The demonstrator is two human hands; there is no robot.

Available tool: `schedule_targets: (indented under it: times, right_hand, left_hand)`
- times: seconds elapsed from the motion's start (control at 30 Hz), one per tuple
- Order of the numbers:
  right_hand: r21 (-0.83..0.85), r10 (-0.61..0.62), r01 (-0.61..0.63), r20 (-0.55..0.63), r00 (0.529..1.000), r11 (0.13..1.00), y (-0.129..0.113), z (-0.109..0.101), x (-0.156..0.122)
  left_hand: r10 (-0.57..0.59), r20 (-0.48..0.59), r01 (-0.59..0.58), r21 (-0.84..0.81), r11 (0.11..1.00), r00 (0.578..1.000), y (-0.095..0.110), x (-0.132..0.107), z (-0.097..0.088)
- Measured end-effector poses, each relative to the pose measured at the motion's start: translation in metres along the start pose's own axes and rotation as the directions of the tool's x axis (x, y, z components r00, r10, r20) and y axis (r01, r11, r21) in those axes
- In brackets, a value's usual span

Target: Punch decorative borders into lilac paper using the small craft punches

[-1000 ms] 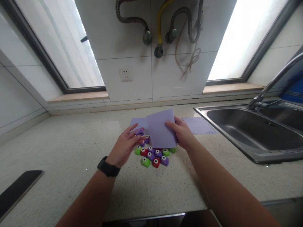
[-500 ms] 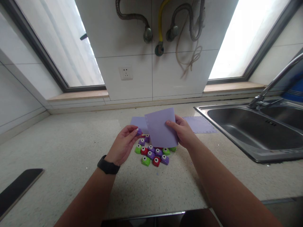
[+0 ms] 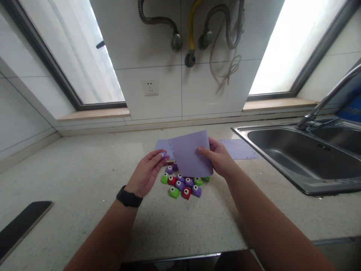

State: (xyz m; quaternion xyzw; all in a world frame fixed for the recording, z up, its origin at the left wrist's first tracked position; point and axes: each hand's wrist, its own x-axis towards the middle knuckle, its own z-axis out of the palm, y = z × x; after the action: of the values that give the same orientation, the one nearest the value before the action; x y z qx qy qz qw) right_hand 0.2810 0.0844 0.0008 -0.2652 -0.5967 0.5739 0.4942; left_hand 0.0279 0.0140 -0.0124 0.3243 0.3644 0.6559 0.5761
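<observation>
Between its thumb and fingers, my left hand (image 3: 146, 171) grips a small purple craft punch (image 3: 164, 154) with a white button. My right hand (image 3: 220, 156) pinches the right edge of a lilac paper sheet (image 3: 190, 154), thumb on its face. Small holes run along the sheet's left edge, which lies close to the punch but apart from it. Beneath the sheet several more punches stand grouped on the counter, among them a green punch (image 3: 174, 192), a red punch (image 3: 186, 193) and a purple punch (image 3: 196, 191). The sheet hides part of the group.
Behind my hands lie another lilac sheet (image 3: 162, 145) and, to the right, a lilac sheet with punched edges (image 3: 239, 149). A steel sink (image 3: 282, 158) is set into the counter (image 3: 84, 180) at right. A dark flat object (image 3: 24, 226) rests at the left front.
The lilac sheet has tilted, its left edge swinging slightly left and down. My left hand has turned the punch a little, so its white button now faces me.
</observation>
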Motion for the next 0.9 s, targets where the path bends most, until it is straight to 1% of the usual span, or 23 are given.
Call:
schedule_targets:
  times: [0.13,0.23,0.33,0.4,0.5,0.57,0.67,0.73,0.8,0.9]
  right_hand:
    - [-0.006,-0.009,0.009,0.002,1.000,1.000,0.000,-0.001,0.000]
    - [-0.018,-0.017,0.017,-0.003,1.000,1.000,0.001,-0.002,0.000]
    - [-0.022,-0.025,0.025,0.004,1.000,0.999,0.002,-0.002,0.001]
    - [-0.021,-0.022,0.023,0.010,1.000,1.000,0.002,-0.002,0.001]
    - [-0.027,-0.014,0.014,0.012,1.000,1.000,0.001,-0.002,0.001]
    - [-0.032,-0.014,0.014,0.007,1.000,0.999,0.000,-0.002,0.001]
    - [-0.037,-0.027,0.027,0.003,1.000,0.999,-0.001,-0.003,0.000]
    - [-0.040,-0.037,0.037,0.009,0.999,0.998,-0.003,-0.005,-0.001]
    - [-0.045,-0.048,0.049,0.021,0.999,0.998,-0.007,-0.006,-0.002]
    - [-0.058,-0.082,0.083,0.028,0.996,0.995,-0.014,-0.009,-0.004]
  left_hand:
    - [0.013,-0.028,-0.012,0.019,1.000,1.000,-0.002,0.001,-0.004]
    - [0.041,-0.022,-0.040,0.052,0.998,0.999,-0.003,0.001,-0.006]
    - [0.055,-0.003,-0.055,0.069,0.996,0.998,-0.003,0.001,-0.003]
    - [0.041,0.018,-0.043,0.084,0.996,0.999,-0.001,0.000,0.000]
    - [-0.023,0.061,0.014,0.133,0.991,0.998,0.000,-0.003,0.003]
    - [-0.026,0.089,0.010,0.181,0.983,0.996,-0.001,-0.005,0.004]
    - [0.051,0.145,-0.091,0.281,0.955,0.988,-0.003,-0.007,0.001]
    - [0.126,0.191,-0.192,0.376,0.906,0.973,-0.003,-0.007,-0.001]
    - [0.228,0.258,-0.330,0.486,0.810,0.939,-0.003,-0.008,-0.004]
    - [0.343,0.392,-0.520,0.601,0.607,0.854,-0.001,-0.009,-0.007]
